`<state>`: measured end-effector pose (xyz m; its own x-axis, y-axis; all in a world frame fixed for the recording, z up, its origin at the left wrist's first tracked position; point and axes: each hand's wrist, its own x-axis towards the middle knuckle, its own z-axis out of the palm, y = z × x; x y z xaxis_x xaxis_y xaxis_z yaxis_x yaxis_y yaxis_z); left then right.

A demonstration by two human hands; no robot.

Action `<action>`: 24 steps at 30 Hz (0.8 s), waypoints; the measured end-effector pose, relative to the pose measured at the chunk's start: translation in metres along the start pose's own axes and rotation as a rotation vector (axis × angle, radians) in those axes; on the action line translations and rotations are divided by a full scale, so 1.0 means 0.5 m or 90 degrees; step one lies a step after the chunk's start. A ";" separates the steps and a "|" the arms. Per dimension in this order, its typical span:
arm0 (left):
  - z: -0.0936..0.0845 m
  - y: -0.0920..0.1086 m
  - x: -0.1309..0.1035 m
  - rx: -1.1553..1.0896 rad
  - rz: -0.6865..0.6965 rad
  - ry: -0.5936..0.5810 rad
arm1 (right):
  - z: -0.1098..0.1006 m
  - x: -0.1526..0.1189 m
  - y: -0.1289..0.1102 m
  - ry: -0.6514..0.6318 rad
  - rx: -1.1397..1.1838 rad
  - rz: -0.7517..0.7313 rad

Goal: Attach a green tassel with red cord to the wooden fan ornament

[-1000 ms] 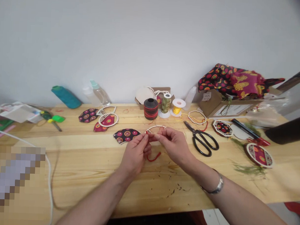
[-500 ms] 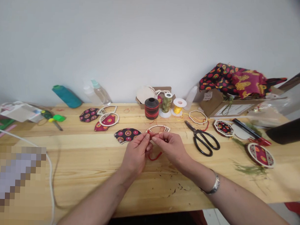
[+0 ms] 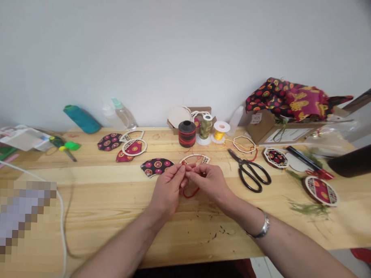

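Near the middle of the table, my left hand (image 3: 169, 187) pinches a red cord (image 3: 192, 193) between thumb and finger. Its fingertips meet those of my right hand (image 3: 206, 178), which is closed on the same cord. A loop of the cord hangs below the fingers. Just behind the hands lies a pale fan-shaped wooden frame (image 3: 196, 157), partly hidden by them. To the left of the fingertips is a dark patterned fan-shaped piece (image 3: 156, 166). The small knot or end at the fingertips is too small to make out.
Black-handled scissors (image 3: 251, 173) lie right of the hands. Behind stand a red-and-black spool (image 3: 187, 134), a green spool (image 3: 205, 127) and a yellow spool (image 3: 220, 132). A box with fabric (image 3: 296, 98) is at the back right. A white cable (image 3: 62, 215) runs along the left.
The right fingers have shifted slightly at the cord, and its hanging loop has changed shape a little. The whole view has moved very slightly.
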<state>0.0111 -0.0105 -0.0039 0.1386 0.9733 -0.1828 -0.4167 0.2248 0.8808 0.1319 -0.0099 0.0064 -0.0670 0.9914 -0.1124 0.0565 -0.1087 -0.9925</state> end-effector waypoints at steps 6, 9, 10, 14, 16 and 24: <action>-0.006 0.000 0.000 0.087 0.026 -0.010 | -0.025 0.006 -0.011 0.099 -0.160 -0.174; -0.009 -0.001 -0.002 0.152 0.030 -0.034 | -0.032 0.013 -0.012 0.038 -0.068 -0.133; -0.010 -0.001 -0.003 0.171 0.033 -0.041 | -0.033 0.015 -0.011 0.012 -0.018 -0.104; -0.007 0.000 -0.003 0.215 0.034 -0.053 | -0.032 0.019 -0.004 -0.039 0.136 -0.035; -0.004 0.003 -0.004 0.238 0.033 -0.059 | -0.033 0.020 0.000 -0.043 0.168 -0.019; -0.003 0.016 -0.016 0.359 0.039 -0.082 | -0.034 0.019 -0.005 -0.073 0.213 0.018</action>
<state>0.0055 -0.0162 0.0039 0.2518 0.9626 -0.1001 0.1099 0.0743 0.9912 0.1483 0.0009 0.0084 -0.1823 0.9750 -0.1267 -0.2677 -0.1732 -0.9478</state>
